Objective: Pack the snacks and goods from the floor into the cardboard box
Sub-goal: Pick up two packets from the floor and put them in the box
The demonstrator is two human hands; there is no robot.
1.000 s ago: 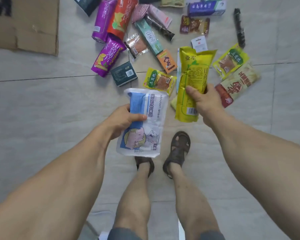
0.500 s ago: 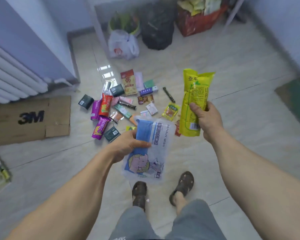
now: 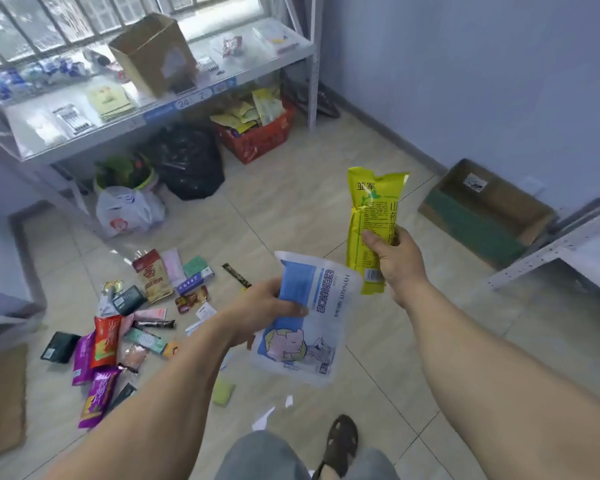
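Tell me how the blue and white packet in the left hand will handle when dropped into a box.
The blue and white packet looks flat, thin and probably light. The left hand pinches one edge and it hangs without much sag, so likely semi-floppy. Its glossy film may be slippery.

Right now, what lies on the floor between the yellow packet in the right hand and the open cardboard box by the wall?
Nothing: the head view shows only bare floor tiles between yellow packet and cardboard box.
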